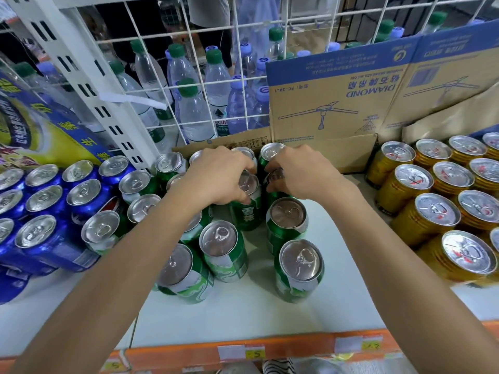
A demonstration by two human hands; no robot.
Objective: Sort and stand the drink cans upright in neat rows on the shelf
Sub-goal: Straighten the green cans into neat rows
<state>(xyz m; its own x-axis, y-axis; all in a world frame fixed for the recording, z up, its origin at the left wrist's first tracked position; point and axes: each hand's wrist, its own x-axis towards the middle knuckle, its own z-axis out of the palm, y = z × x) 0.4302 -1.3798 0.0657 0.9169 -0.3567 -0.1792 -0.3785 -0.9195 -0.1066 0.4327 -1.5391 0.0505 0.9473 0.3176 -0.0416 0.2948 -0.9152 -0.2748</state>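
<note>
- The left hand (pixel 218 176) curled its fingers round an upright green can (pixel 247 211) at mid-frame.
- The right hand (pixel 302 171) gripped a second can (pixel 274 176), mostly hidden under its fingers.
- Roughly fifteen green cans (pixel 301 261) stood lids-up on the white shelf (pixel 270 314), several covered by the forearms.
- Blue cans (pixel 81 195) on the left and gold cans (pixel 437 214) on the right were cut off at the frame edges.

left hand (pixel 216 176), right hand (pixel 302 171): bare | striped fabric (pixel 278 367), perhaps clothing
</note>
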